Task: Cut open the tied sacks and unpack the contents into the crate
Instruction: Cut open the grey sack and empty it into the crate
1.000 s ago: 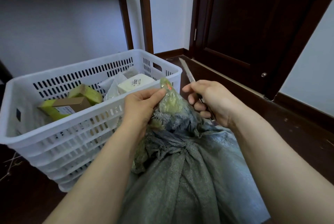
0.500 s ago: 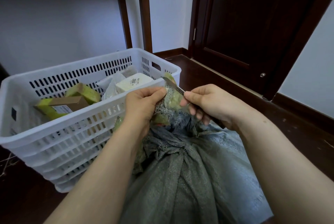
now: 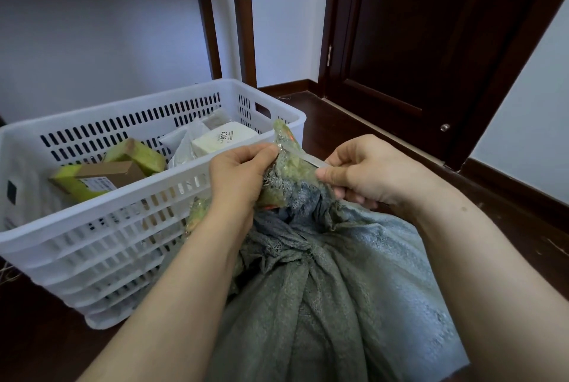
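Sacking of grey woven cloth fills the lower middle of the view: the sack [image 3: 323,304] stands on the dark wooden floor [image 3: 341,126], just beside the near wall of the white slotted crate [image 3: 92,258], and its neck is bunched into a tight knot [image 3: 295,255]. Above the knot rises a crumpled tuft of greenish plastic [image 3: 286,166] mixed with frayed grey weave. The left hand [image 3: 237,178] pinches this tuft from the crate side, thumb and fingertips closed on its upper edge, pulling it upright. The right hand [image 3: 369,175] is curled round a handle that its fingers hide; thumb and forefinger press on a thin pale blade [image 3: 303,157], which lies nearly level across the top of the tuft with its tip close to the left fingertips. Whether the edge has bitten into the plastic cannot be told. Inside the crate lie a white box [image 3: 224,141] printed "2002", a brown cardboard box [image 3: 107,172], green-wrapped packets [image 3: 138,153] and some pale wrapping. Behind the crate stand the dark legs of a desk [image 3: 243,18] against a pale wall, and a dark wooden door [image 3: 431,27] closes the right-hand corner.
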Motion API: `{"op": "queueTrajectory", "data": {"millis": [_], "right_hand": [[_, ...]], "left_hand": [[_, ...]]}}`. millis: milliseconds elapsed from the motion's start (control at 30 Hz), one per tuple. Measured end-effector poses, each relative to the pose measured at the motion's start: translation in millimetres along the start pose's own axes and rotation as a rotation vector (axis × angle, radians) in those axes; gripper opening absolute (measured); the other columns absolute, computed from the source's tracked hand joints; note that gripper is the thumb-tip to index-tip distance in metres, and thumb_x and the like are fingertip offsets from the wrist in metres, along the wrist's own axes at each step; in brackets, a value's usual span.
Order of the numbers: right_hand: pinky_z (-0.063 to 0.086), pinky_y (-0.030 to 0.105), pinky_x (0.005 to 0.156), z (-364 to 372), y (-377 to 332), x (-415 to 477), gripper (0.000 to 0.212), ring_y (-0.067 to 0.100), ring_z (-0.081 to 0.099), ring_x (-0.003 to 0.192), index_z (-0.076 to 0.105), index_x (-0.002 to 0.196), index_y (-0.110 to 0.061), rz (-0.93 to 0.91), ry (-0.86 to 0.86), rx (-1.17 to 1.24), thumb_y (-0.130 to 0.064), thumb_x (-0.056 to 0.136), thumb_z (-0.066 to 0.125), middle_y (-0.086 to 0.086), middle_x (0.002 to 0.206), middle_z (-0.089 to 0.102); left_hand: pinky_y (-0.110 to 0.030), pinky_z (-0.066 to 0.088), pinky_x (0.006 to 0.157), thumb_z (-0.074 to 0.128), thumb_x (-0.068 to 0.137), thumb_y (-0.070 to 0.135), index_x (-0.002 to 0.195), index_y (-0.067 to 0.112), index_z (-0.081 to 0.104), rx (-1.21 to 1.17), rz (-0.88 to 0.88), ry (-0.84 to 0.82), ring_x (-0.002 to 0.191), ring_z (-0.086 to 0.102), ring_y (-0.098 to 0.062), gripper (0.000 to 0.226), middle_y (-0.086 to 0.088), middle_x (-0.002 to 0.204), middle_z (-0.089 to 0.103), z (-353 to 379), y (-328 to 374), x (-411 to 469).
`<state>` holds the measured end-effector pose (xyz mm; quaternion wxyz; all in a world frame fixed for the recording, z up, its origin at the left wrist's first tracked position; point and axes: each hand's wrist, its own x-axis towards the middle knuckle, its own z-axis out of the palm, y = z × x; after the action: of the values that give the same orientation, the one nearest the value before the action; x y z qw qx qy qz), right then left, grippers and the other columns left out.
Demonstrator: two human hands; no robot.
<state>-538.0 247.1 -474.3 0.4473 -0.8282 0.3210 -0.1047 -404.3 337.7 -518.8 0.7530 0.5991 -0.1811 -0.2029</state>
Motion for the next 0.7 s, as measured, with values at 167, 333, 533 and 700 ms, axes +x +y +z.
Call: {"op": "queueTrajectory", "data": {"millis": [167,333,533,700], "right_hand": [[0.031,0.019,0.035,4,0,3,0.018,0.012,0.038,0.039,0.065,0.083,-0.002,-0.004,0.056,-0.032,-0.019,0.090,0.063,0.006,0.056,0.057],[0.038,0.026,0.049,16,0,7,0.016,0.010,0.045,0.044,0.066,0.081,-0.011,-0.011,0.156,-0.093,-0.025,0.088,0.065,0.001,0.055,0.063],[0.052,0.035,0.072,31,-4,8,0.020,0.023,0.061,0.078,0.066,0.087,-0.016,-0.059,0.292,-0.290,-0.031,0.092,0.054,0.004,0.082,0.068],[0.036,0.029,0.062,42,-10,2,0.015,0.030,0.056,0.086,0.062,0.097,-0.010,-0.149,0.385,-0.549,-0.018,0.094,0.049,0.006,0.087,0.059]], "left_hand": [[-0.019,0.053,0.054,0.070,0.080,0.006,0.068,0.013,0.069,0.007,0.015,0.004,0.052,0.062,-0.005,0.014,0.005,0.055,0.068,2,-1,1],[-0.018,0.052,0.053,0.070,0.080,0.006,0.068,0.015,0.068,0.022,0.033,-0.001,0.051,0.061,-0.004,0.015,0.006,0.055,0.068,2,-2,3],[-0.014,0.048,0.045,0.075,0.076,0.007,0.053,0.026,0.072,0.107,0.047,-0.116,0.050,0.064,-0.003,0.030,0.006,0.057,0.069,2,3,-2],[-0.035,0.058,0.075,0.080,0.071,0.018,0.053,0.032,0.068,0.392,0.166,-0.003,0.067,0.066,-0.014,0.026,0.011,0.060,0.068,-1,1,9]]}}
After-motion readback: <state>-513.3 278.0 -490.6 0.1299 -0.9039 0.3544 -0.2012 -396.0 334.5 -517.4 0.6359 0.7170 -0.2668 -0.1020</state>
